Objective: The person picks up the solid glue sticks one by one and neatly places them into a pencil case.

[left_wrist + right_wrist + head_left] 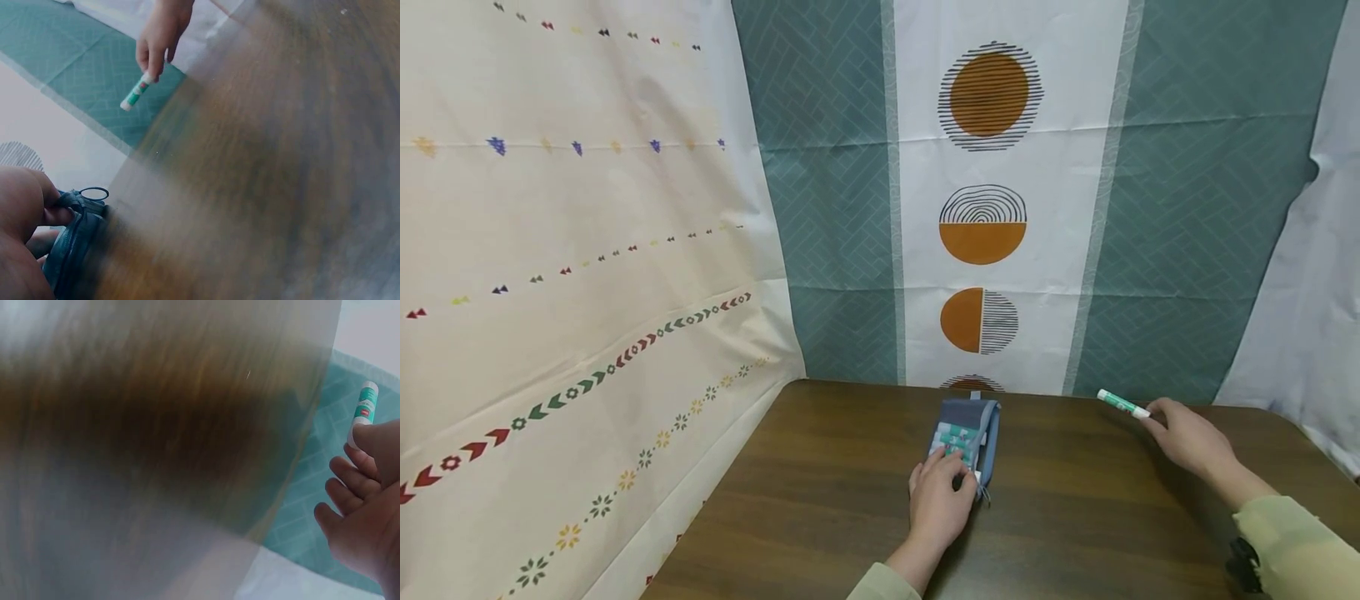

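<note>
A blue-grey zip pencil case [966,412] lies on the table a little right of the head view's middle, with several green-and-white sticks showing on its near face. My left hand [937,500] holds its near end, and part of the case is hidden under the fingers. The left wrist view catches the case's dark zipped side [74,253] and a small ring by the thumb. Over the table's far right, my right hand [1192,442] pinches a white-and-green glue stick [1122,403] by one end, between thumb and fingers. The glue stick [364,406] points away from that palm.
The brown wooden table [820,475] reaches back to a hanging green-and-white cloth [827,250]. A cream patterned cloth [587,275] hangs along the left side. White fabric [1315,317] drapes at the right edge. A dark object [1245,565] shows by the right sleeve.
</note>
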`<state>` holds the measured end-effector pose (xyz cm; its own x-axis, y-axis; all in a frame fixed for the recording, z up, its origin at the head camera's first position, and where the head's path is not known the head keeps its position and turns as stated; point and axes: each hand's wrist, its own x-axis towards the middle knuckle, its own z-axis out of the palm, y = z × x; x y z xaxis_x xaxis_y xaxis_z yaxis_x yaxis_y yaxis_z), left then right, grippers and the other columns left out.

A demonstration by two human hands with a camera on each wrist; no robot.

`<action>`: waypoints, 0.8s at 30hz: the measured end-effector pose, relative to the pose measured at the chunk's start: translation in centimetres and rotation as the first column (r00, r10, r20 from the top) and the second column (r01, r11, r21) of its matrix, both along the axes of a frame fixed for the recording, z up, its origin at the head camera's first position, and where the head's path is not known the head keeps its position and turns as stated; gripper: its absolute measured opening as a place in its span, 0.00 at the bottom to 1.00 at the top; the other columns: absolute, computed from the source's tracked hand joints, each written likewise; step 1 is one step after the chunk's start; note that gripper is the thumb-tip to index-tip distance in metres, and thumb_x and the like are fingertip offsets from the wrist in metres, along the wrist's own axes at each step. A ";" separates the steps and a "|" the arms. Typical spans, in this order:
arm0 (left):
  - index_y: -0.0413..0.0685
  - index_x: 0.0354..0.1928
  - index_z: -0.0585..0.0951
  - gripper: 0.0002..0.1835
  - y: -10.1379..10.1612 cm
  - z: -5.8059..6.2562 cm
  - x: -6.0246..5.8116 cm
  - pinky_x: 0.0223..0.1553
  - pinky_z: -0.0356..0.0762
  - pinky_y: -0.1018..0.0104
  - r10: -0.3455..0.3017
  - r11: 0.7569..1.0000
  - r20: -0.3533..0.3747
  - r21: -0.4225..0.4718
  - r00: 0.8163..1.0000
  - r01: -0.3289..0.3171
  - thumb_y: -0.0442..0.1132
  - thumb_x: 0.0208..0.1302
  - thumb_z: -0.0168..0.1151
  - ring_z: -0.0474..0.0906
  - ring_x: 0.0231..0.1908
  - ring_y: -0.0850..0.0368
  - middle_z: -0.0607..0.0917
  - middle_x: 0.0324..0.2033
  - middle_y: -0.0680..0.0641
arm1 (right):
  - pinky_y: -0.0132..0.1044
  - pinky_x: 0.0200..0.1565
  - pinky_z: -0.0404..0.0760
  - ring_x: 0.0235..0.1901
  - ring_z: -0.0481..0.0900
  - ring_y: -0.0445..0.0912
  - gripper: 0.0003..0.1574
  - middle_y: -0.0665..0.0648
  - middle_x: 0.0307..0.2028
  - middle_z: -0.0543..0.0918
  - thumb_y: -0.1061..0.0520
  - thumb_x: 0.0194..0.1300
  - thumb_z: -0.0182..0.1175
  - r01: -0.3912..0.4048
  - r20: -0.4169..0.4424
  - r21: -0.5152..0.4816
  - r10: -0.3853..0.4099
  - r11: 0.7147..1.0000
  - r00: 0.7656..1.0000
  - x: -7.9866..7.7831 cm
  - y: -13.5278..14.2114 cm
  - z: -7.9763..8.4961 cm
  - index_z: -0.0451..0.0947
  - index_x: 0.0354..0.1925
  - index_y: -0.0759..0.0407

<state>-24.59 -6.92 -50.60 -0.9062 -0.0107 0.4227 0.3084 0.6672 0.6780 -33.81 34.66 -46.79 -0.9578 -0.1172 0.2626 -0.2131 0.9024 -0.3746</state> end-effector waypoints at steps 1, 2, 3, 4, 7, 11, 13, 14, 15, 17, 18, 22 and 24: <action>0.57 0.25 0.83 0.12 0.0 0.0 0.0 0.71 0.61 0.24 0.000 1.000 -0.003 -0.002 1.000 0.000 0.37 0.68 0.67 0.79 0.70 0.40 0.91 0.59 0.50 | 0.67 0.39 0.81 0.40 0.86 0.68 0.19 0.76 0.46 0.85 0.55 0.82 0.61 -0.004 -0.007 0.002 0.004 1.000 1.000 0.0 -0.3 0.0 0.78 0.54 0.74; 0.58 0.25 0.83 0.12 0.0 0.0 0.1 0.71 0.61 0.24 -0.001 1.000 -0.001 0.000 1.000 0.001 0.38 0.68 0.67 0.79 0.70 0.41 0.91 0.59 0.50 | 0.67 0.39 0.82 0.40 0.86 0.67 0.19 0.76 0.46 0.86 0.55 0.82 0.61 -0.008 -0.010 0.004 0.009 1.000 1.000 0.0 -0.6 0.0 0.78 0.53 0.73; 0.58 0.25 0.83 0.12 0.0 0.0 0.1 0.71 0.61 0.24 -0.002 1.000 0.000 0.000 1.000 0.002 0.38 0.68 0.67 0.79 0.70 0.41 0.91 0.59 0.50 | 0.66 0.38 0.82 0.39 0.86 0.65 0.18 0.75 0.45 0.86 0.55 0.81 0.62 -0.012 -0.013 0.005 0.012 1.000 1.000 0.0 -0.9 0.1 0.78 0.53 0.72; 0.58 0.25 0.83 0.12 0.0 0.0 0.1 0.72 0.61 0.24 -0.002 1.000 0.003 0.002 1.000 0.002 0.38 0.68 0.67 0.79 0.71 0.41 0.91 0.59 0.50 | 0.65 0.38 0.81 0.38 0.86 0.64 0.18 0.73 0.44 0.86 0.55 0.81 0.62 -0.020 -0.012 0.005 0.020 1.000 1.000 0.0 -1.2 0.1 0.78 0.53 0.72; 0.58 0.25 0.83 0.12 -0.1 0.1 0.2 0.71 0.61 0.24 -0.005 1.000 0.007 0.004 1.000 0.005 0.38 0.68 0.67 0.79 0.71 0.42 0.91 0.59 0.51 | 0.64 0.37 0.82 0.37 0.86 0.61 0.17 0.70 0.43 0.87 0.55 0.81 0.63 -0.038 -0.020 0.004 0.038 0.999 0.999 0.1 -2.0 0.1 0.79 0.52 0.70; 0.59 0.25 0.83 0.12 0.0 0.0 0.2 0.71 0.61 0.24 -0.004 1.000 0.003 0.002 1.000 0.004 0.39 0.68 0.68 0.79 0.70 0.41 0.91 0.59 0.52 | 0.64 0.39 0.83 0.40 0.87 0.62 0.15 0.70 0.45 0.87 0.55 0.80 0.64 -0.057 -0.025 -0.004 0.057 0.998 0.998 0.2 -3.2 0.2 0.80 0.52 0.68; 0.58 0.25 0.83 0.12 0.0 0.0 0.2 0.71 0.61 0.23 -0.003 1.000 -0.006 0.002 1.000 0.003 0.39 0.68 0.68 0.79 0.70 0.41 0.92 0.59 0.51 | 0.65 0.40 0.83 0.41 0.87 0.63 0.15 0.71 0.46 0.87 0.56 0.79 0.64 -0.068 -0.024 -0.007 0.068 0.998 0.997 0.3 -3.7 0.1 0.80 0.52 0.68; 0.58 0.25 0.83 0.12 0.0 0.0 0.2 0.70 0.61 0.23 -0.002 1.000 -0.020 0.001 1.000 0.002 0.38 0.68 0.68 0.80 0.70 0.40 0.92 0.58 0.51 | 0.65 0.40 0.83 0.40 0.87 0.62 0.15 0.70 0.46 0.87 0.56 0.79 0.65 -0.075 -0.025 -0.008 0.075 0.997 0.997 0.4 -3.9 0.1 0.79 0.53 0.68; 0.57 0.25 0.83 0.12 0.1 -0.1 0.2 0.70 0.62 0.23 -0.002 1.000 -0.032 0.003 0.999 0.002 0.38 0.68 0.67 0.80 0.69 0.40 0.92 0.58 0.50 | 0.64 0.41 0.83 0.40 0.86 0.61 0.15 0.70 0.46 0.87 0.56 0.79 0.65 -0.083 -0.025 -0.008 0.083 0.997 0.996 0.4 -4.2 0.1 0.79 0.53 0.68; 0.57 0.24 0.83 0.11 0.1 -0.3 0.2 0.68 0.64 0.23 0.003 1.000 -0.074 -0.003 0.997 -0.003 0.37 0.67 0.67 0.81 0.68 0.39 0.92 0.57 0.49 | 0.64 0.41 0.83 0.40 0.86 0.60 0.16 0.70 0.47 0.87 0.56 0.79 0.65 -0.096 -0.021 -0.007 0.096 0.995 0.995 0.5 -4.7 0.1 0.79 0.54 0.68; 0.56 0.24 0.82 0.11 0.2 -0.3 0.1 0.67 0.64 0.23 0.003 1.000 -0.088 -0.002 0.996 -0.004 0.37 0.66 0.67 0.81 0.67 0.39 0.93 0.56 0.48 | 0.64 0.41 0.83 0.41 0.86 0.60 0.16 0.70 0.48 0.87 0.56 0.79 0.65 -0.101 -0.018 -0.005 0.101 0.995 0.995 0.5 -5.0 0.1 0.79 0.54 0.68; 0.56 0.23 0.81 0.12 0.2 -0.5 0.0 0.67 0.64 0.23 0.001 1.000 -0.095 0.011 0.995 0.001 0.36 0.65 0.66 0.82 0.67 0.38 0.93 0.55 0.47 | 0.63 0.41 0.84 0.45 0.87 0.62 0.17 0.71 0.51 0.87 0.56 0.79 0.65 -0.118 0.001 -0.006 0.118 0.993 0.993 0.7 -6.0 0.2 0.80 0.56 0.68; 0.56 0.23 0.81 0.12 0.2 -0.4 0.0 0.69 0.62 0.23 -0.005 1.000 -0.063 0.022 0.998 0.006 0.36 0.65 0.66 0.81 0.68 0.39 0.93 0.56 0.48 | 0.61 0.40 0.83 0.44 0.87 0.61 0.18 0.71 0.52 0.87 0.55 0.79 0.65 -0.126 0.013 -0.012 0.127 0.992 0.992 0.8 -6.5 0.1 0.80 0.57 0.68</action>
